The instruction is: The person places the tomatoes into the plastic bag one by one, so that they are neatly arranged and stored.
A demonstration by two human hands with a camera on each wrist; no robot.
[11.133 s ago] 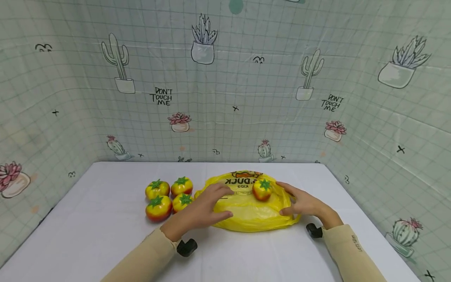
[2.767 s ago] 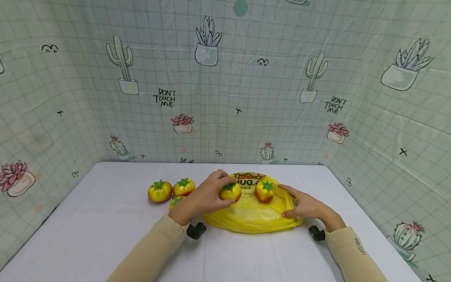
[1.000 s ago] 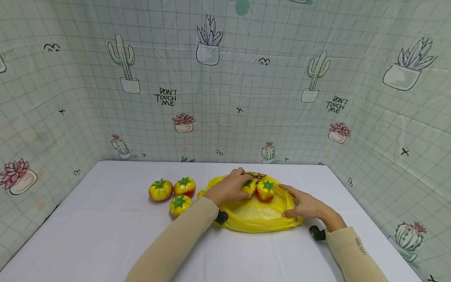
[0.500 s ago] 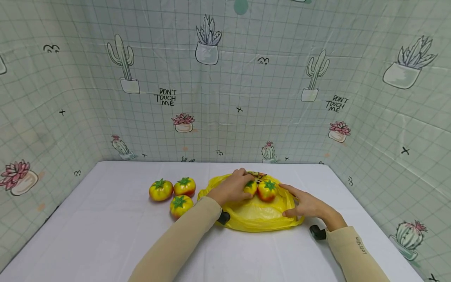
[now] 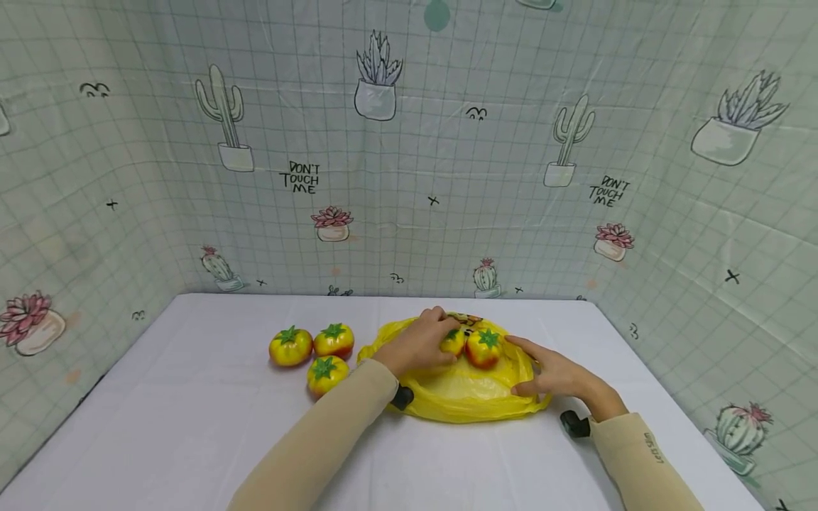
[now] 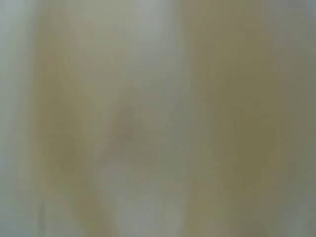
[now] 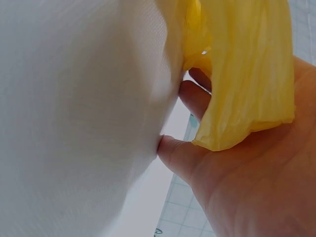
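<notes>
A yellow plastic bag (image 5: 469, 408) lies spread on the white table. My left hand (image 5: 418, 343) reaches over it, thumb and fingers round a yellow-red toy tomato (image 5: 452, 343), partly hidden by the hand. Close to its right, a second toy tomato (image 5: 483, 349) rests on the bag. At the bag's right edge, my right hand (image 5: 554, 370) has thumb and fingers spread apart. The right wrist view shows a yellow bag handle (image 7: 247, 74) draped across the right hand (image 7: 256, 173), with the thumb tip touching the white cloth. The left wrist view is too blurred to read.
Left of the bag are three more toy tomatoes: one at the back left (image 5: 290, 346), one beside it (image 5: 334, 341) and one nearer (image 5: 326, 375), close to my left sleeve (image 5: 319, 433). Patterned cloth walls (image 5: 396, 177) enclose the table's back and sides.
Since the oldest frame, my left hand has taken a front toy tomato from the left group and moved it right onto the bag, beside the other. The last half second shows hardly any movement.
</notes>
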